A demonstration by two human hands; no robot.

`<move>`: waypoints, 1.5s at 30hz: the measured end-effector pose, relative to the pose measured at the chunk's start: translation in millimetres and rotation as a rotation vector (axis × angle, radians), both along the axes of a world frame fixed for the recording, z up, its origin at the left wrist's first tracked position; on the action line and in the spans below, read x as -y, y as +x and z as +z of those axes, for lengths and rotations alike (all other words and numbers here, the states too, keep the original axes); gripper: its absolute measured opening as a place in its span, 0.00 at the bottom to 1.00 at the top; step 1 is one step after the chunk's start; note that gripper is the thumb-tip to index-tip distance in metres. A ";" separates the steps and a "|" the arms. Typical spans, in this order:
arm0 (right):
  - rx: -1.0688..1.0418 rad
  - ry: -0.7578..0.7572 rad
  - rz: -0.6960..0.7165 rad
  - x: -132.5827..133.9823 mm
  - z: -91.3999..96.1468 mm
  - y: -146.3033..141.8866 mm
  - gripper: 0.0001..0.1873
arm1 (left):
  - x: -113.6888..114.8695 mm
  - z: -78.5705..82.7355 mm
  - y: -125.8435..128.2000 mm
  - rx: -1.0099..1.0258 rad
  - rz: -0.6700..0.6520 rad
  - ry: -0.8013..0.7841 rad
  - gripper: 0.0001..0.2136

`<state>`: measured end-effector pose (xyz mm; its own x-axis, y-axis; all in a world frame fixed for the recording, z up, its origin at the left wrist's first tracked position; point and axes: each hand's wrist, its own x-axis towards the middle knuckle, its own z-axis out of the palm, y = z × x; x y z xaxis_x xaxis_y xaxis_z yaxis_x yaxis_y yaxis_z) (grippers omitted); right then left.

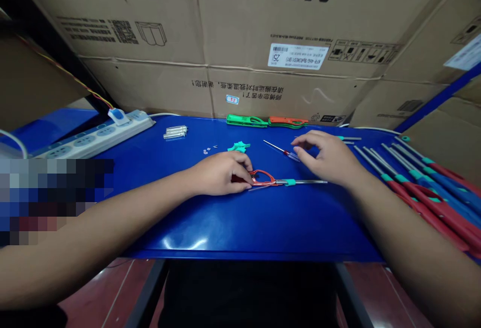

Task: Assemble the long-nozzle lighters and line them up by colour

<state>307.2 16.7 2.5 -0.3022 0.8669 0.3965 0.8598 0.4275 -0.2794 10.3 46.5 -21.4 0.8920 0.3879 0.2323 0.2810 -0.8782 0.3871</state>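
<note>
My left hand (223,173) is closed on the handle end of a long-necked lighter (268,176) with a red-orange shell, which lies on the blue table. Its metal tube (308,182) with a turquoise collar points right; my fingers hide the rear of the handle. My right hand (323,156) hovers by the handle end of a screwdriver (287,153), thumb and fingers apart. The shaft of this screwdriver points away to the left. Beyond my left hand lie turquoise plastic parts (238,146) and several tiny pale pieces (206,151).
Several red and blue long-necked lighters (424,192) lie at the right. Green shells (246,120) and an orange shell (287,121) lie along the back by a large cardboard box (158,82). Metal cylinders (175,132) and a power strip (101,135) are at the left.
</note>
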 end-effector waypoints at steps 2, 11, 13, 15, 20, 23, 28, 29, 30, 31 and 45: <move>0.058 -0.041 -0.034 -7.0 2.5 -3.5 0.11 | 1.6 3.3 0.3 -0.002 -0.023 0.014 0.09; 0.241 -0.116 -0.021 -23.8 14.5 -28.7 0.14 | -36.0 32.1 -32.4 0.060 0.512 0.186 0.10; 0.197 -0.087 -0.020 -16.7 18.5 -27.5 0.14 | -44.9 29.2 -35.4 -0.019 0.589 0.179 0.10; 0.126 -0.055 -0.033 -9.8 20.2 -22.0 0.13 | -48.6 21.9 -31.3 -0.112 0.589 0.166 0.12; 0.031 -0.064 -0.031 -5.2 11.3 -7.7 0.11 | -48.6 2.6 -13.0 -0.145 0.541 0.168 0.15; 0.009 -0.085 0.022 -5.2 6.4 -9.8 0.11 | -50.2 0.0 -12.2 -0.062 0.529 0.128 0.10; -0.034 -0.073 0.094 1.1 6.1 -24.8 0.10 | -49.5 3.6 -15.8 0.103 0.601 -0.045 0.07; -0.033 -0.074 0.109 2.0 5.5 -27.5 0.10 | -49.0 4.0 -15.2 0.117 0.617 -0.093 0.07; -0.028 -0.076 0.124 2.5 4.5 -29.6 0.10 | -48.6 4.2 -14.1 0.127 0.633 -0.137 0.07; -0.022 -0.081 0.136 2.5 3.1 -31.3 0.10 | -48.5 4.2 -12.8 0.142 0.650 -0.179 0.06; -0.009 -0.103 0.153 -0.2 -5.4 -38.6 0.11 | -48.6 1.2 -1.9 0.381 0.743 -0.213 0.08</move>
